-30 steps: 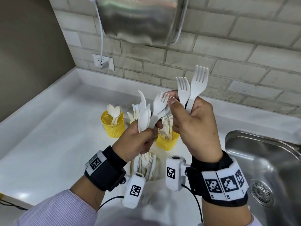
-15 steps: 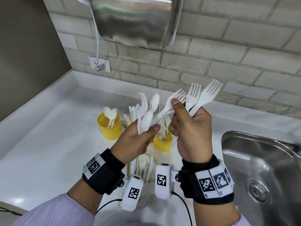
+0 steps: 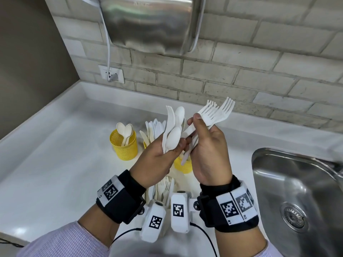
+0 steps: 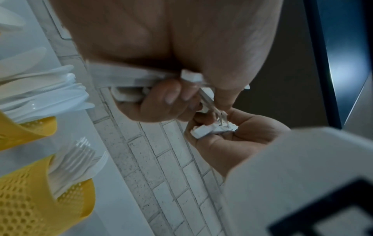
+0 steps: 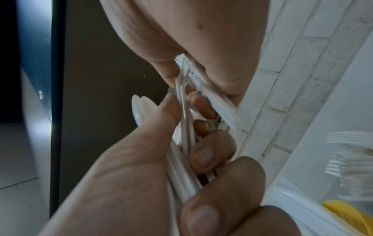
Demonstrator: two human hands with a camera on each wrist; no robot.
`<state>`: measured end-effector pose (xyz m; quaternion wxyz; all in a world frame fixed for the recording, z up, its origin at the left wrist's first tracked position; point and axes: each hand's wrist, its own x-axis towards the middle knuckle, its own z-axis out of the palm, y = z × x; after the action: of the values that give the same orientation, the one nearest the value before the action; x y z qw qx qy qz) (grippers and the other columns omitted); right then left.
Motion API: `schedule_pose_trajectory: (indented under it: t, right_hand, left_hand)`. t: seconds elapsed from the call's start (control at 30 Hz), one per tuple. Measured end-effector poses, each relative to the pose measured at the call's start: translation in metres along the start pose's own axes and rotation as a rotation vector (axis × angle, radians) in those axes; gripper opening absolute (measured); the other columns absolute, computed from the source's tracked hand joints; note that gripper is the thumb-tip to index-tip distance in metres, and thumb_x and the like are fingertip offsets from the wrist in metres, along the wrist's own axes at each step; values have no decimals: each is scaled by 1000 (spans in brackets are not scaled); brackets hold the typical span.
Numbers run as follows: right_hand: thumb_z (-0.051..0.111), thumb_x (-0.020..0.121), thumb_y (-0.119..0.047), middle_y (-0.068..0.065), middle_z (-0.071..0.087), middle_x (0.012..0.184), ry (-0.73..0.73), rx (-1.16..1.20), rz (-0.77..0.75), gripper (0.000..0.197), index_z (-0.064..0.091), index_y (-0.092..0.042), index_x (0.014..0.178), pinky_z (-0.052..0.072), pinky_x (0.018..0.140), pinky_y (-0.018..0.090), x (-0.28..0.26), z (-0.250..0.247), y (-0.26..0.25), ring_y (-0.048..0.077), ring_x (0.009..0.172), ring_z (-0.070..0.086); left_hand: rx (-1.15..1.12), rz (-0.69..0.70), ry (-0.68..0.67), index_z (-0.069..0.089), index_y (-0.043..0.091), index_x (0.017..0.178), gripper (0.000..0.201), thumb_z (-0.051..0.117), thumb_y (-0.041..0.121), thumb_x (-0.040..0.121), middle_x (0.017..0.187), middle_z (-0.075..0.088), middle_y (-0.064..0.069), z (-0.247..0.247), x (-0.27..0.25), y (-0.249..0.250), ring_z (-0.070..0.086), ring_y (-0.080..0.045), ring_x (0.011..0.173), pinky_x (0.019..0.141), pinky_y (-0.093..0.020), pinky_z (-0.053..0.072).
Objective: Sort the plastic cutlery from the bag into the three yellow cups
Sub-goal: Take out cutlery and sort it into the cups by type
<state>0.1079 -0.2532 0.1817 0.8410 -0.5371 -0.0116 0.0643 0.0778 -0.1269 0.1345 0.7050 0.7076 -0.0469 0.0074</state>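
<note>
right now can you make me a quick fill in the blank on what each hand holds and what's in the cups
1. The right hand grips a bunch of white ____.
2. The left hand holds mixed cutlery, including a fork and ____.
3. The leftmost yellow cup holds only ____.
4. To the right of the hands lies a steel ____.

Missing words: forks; spoons; spoons; sink

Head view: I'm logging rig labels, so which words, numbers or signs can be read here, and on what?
"R1": under the nearer square marker on the right wristband.
"R2": under the second marker on the same band.
Left wristband: a tiny mark beside its marker, too small to read.
Steel wall unit: faint embossing near the top, too blurred to read.
The square patterns themselves are codes, not text.
</note>
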Motion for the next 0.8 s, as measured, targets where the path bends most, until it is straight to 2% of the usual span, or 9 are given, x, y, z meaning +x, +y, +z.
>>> schedule_pose_trajectory:
  t: [0.13,0.2,0.33,0.43,0.5,0.57,0.63,0.7,0.8]
  right_hand:
    - [51,107,-28,-2,56,68,53,94,-22,31,56,-12,81,49,71,35,4,-3,-2,16,67,59]
    - [49,108,-30,3,62,74,49,146,-44,34,57,-12,81,51,75,40,6,-8,-6,23,71,61]
    - [42,111,-29,12,65,74,39,130,-186,41,62,-18,77,55,70,40,9,-11,-12,30,66,66]
    - [46,109,-27,5,46,62,36,117,-333,30,52,-14,83,47,60,36,12,-10,-10,23,53,48]
    - [53,104,-27,2,37,61,45,74,-422,26,51,-16,81,42,60,35,12,-9,-8,20,56,38]
    - [61,100,-29,3,37,60,55,21,-470,27,54,-18,76,40,64,39,10,-8,-5,21,56,37]
    - [65,98,-30,-2,41,55,35,12,-454,30,54,-20,72,39,66,43,6,-4,-2,19,52,40]
    - [66,97,-23,-6,43,52,1,41,-390,36,53,-26,64,38,67,44,1,0,4,17,48,40]
    - [66,94,-15,-6,42,49,-29,9,-326,42,49,-27,58,39,62,37,-2,2,14,16,46,39]
  left_hand:
    - [29,-5,-41,63,48,103,11,55,53,99,53,38,14,1,-4,3,26,-10,44,45,-23,27]
    - [12,5,-39,63,51,97,8,56,51,99,55,41,14,0,-5,3,28,-9,45,44,-20,27]
    - [-56,-64,54,53,36,74,27,62,56,90,62,30,1,-1,-4,2,24,-15,47,47,-25,21]
    - [-104,-119,68,40,20,71,43,57,48,100,63,28,-1,-2,-3,3,22,-17,50,47,-33,19]
    - [-122,-137,68,44,18,72,40,53,43,101,62,35,-1,-3,-3,4,30,-18,49,45,-26,30]
    - [-152,-158,75,54,15,76,37,51,40,102,65,51,-7,-3,-1,4,49,-22,51,44,-27,43]
    - [-201,-191,80,61,11,86,34,50,38,103,79,68,-13,-2,0,7,68,-27,67,47,-29,51]
    - [-250,-210,70,67,13,93,32,51,40,101,90,74,-13,0,0,9,75,-27,81,53,-32,58]
    - [-305,-218,68,70,15,96,30,51,37,101,87,74,-7,1,1,9,76,-25,79,61,-32,61]
